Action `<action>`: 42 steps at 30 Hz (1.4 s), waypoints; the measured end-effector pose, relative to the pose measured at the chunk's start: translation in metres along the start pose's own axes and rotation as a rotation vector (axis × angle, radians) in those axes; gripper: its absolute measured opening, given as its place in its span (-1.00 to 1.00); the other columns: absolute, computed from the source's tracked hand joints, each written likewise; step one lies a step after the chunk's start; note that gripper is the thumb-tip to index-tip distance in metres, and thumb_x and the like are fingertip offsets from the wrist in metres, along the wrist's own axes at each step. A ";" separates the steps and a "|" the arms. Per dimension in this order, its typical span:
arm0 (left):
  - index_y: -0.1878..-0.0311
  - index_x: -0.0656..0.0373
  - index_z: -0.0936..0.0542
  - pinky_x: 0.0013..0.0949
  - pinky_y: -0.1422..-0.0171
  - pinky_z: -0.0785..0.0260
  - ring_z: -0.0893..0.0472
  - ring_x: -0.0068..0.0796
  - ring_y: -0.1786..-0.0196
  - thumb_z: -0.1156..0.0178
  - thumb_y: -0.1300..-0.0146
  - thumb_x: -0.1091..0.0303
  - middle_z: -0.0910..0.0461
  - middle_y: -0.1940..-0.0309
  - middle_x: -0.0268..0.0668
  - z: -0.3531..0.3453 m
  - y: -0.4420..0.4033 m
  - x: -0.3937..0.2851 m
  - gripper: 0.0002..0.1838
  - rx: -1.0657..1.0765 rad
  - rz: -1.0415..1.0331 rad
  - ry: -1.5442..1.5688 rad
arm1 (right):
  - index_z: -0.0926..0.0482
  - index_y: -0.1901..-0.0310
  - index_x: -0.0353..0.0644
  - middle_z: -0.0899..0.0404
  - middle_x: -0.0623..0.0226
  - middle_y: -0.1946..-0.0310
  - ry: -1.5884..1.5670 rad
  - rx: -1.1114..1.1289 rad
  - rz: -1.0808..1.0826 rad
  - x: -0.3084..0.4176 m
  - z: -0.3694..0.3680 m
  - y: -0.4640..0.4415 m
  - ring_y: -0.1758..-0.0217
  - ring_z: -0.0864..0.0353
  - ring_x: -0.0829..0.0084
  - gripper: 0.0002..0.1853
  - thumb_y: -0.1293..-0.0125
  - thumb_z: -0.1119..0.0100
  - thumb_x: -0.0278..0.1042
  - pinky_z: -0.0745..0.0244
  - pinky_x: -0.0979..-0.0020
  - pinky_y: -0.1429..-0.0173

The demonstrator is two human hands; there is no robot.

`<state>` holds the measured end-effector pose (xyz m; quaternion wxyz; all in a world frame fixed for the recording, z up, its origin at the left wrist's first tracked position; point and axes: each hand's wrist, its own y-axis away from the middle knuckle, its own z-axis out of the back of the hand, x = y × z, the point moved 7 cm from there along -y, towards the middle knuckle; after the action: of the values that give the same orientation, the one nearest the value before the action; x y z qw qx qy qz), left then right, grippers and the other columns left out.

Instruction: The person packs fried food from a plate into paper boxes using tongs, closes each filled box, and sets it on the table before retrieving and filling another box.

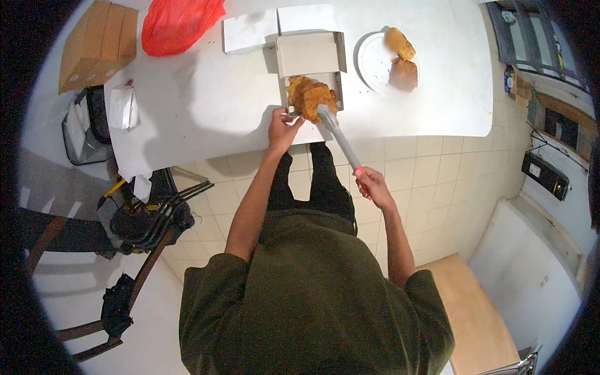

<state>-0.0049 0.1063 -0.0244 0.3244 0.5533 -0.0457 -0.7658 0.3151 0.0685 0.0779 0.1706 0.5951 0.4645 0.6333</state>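
Observation:
An open cardboard food box (310, 53) lies near the front edge of the table, its lid folded back. Browned, fried-looking food pieces, seemingly fried chicken (317, 99), fill the box and bulge over its near side. My left hand (285, 131) grips the box's near left corner, its fingers by the food. In my right hand (373, 187) are grey tongs (340, 139) with red on the handle, and their tips press on the nearer piece. A white plate (370, 62) to the right carries more fried pieces (403, 74).
Two closed white boxes (250, 31) sit behind the open one on the white table (206, 106). A red plastic bag (178, 25) and brown cartons (100, 44) are at the back left. Stacked dark chairs (156, 215) stand left of me.

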 end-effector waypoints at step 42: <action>-0.14 0.23 -0.40 -0.29 0.14 -0.50 -0.60 -0.38 0.30 -0.54 -0.05 -0.05 -0.61 0.27 -0.21 -0.001 0.002 -0.003 -0.23 -0.056 -0.003 -0.025 | -0.50 0.02 -0.21 -0.47 0.45 0.50 -0.381 -0.052 -0.167 0.047 -0.076 0.018 0.63 -0.38 0.63 -0.49 -0.52 0.04 0.18 -0.27 0.58 0.61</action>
<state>-0.0029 0.1060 -0.0213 0.3383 0.5344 -0.0275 -0.7741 0.2407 0.0657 0.1307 0.3224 0.6589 0.4551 0.5048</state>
